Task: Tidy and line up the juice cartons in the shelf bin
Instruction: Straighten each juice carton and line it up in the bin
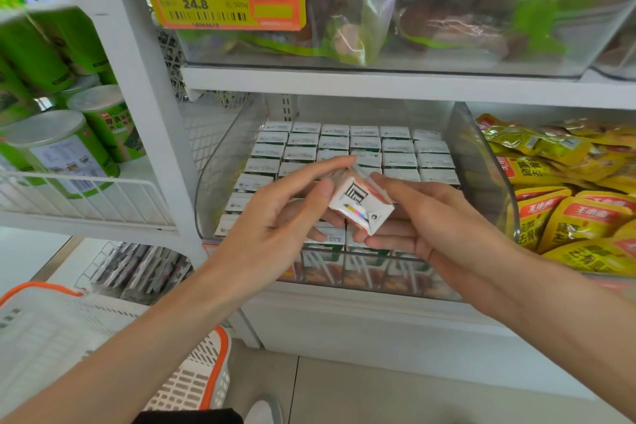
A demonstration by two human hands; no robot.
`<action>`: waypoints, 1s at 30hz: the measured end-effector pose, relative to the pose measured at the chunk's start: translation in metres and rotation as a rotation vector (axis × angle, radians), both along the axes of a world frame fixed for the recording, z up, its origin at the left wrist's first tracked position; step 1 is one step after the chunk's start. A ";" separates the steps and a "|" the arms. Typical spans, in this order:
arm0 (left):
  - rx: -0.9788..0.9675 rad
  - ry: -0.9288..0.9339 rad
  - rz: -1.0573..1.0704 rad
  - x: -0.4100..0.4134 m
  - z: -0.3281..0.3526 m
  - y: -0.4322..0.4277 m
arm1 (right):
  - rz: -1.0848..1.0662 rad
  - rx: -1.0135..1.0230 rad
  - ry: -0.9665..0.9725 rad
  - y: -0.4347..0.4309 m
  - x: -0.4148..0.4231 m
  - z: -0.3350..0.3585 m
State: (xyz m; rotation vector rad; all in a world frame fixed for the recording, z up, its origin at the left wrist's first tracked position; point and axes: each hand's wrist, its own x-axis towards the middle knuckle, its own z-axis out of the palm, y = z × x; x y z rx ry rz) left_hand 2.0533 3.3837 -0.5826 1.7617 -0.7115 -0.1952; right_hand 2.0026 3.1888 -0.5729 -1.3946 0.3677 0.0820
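The shelf bin (481, 162) looks mostly sorted, with the back rows of cartons (364, 144) neat and square. One juice carton (361, 205) is held tilted over the front rows, the left hand (275, 217) pinching it and the right hand (437, 227) curled underneath. I'd guess slotting it in is what's left.

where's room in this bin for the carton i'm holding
The cartons pack the bin in tight rows. Only a thin strip shows along its left wall. The patch under the left hand, right hand and held carton is hidden, maybe a gap. Above the rows, under the shelf, a hand passes freely.
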 end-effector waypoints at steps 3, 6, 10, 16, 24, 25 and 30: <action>-0.018 0.027 0.014 0.001 0.000 -0.001 | 0.010 0.028 0.035 0.000 0.002 0.002; -0.018 0.041 0.020 0.001 0.000 -0.001 | 0.019 0.015 0.038 0.001 0.003 0.001; -0.024 0.047 0.027 0.002 0.000 0.001 | 0.012 0.010 0.025 0.000 0.004 -0.001; -0.012 0.064 0.020 0.005 -0.001 0.003 | -0.026 -0.002 -0.084 0.000 0.007 -0.003; 0.046 -0.046 0.144 0.015 -0.005 0.016 | 0.122 -0.436 -0.478 0.006 0.006 -0.007; 0.048 -0.058 0.143 0.017 -0.005 0.019 | 0.143 -0.479 -0.505 0.007 0.007 -0.007; 0.075 -0.101 0.180 0.021 -0.004 0.030 | 0.151 -0.670 -0.591 0.013 0.019 -0.007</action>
